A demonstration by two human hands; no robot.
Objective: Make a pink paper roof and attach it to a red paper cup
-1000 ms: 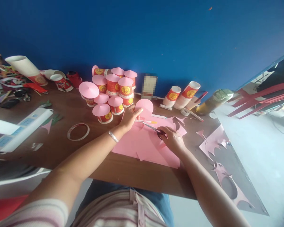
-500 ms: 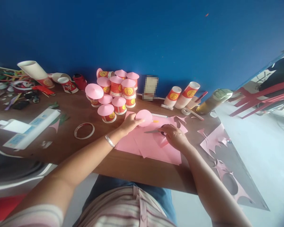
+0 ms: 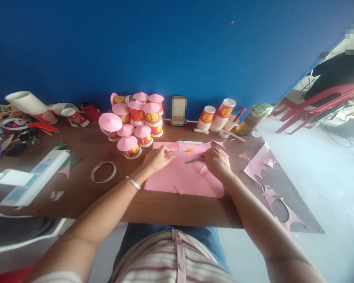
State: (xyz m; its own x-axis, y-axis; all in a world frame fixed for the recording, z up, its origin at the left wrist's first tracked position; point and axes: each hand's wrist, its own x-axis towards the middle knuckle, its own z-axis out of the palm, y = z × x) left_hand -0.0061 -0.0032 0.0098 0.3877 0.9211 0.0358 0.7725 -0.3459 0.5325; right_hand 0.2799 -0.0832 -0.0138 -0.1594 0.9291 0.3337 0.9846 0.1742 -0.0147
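Note:
My left hand (image 3: 157, 159), with a silver bangle at the wrist, is over the left part of the stacked pink paper sheets (image 3: 171, 177). Its thumb and forefinger close on a pink paper disc (image 3: 174, 146), whose outline blends into the sheets and seems tipped nearly edge-on. My right hand (image 3: 216, 161) is closed around the handles of a pair of scissors (image 3: 194, 160), blades pointing left over the paper. Between the hands lies a white pen with an orange end (image 3: 189, 149). Behind it rests a whitish marker (image 3: 191, 142).
Several red paper cups with pink cone tops (image 3: 128, 144) stand back left. A tape ring (image 3: 103, 172) and power strip (image 3: 38, 175) lie further left. Red-and-white cups (image 3: 206, 118), a tape roll (image 3: 223, 134) and a bottle (image 3: 253, 119) stand back right. Pink offcuts (image 3: 293, 218) lie at right.
The pink disc, earlier facing up flat and round in my left hand, now looks tipped, and the pen beneath shows more. The view has shifted slightly right.

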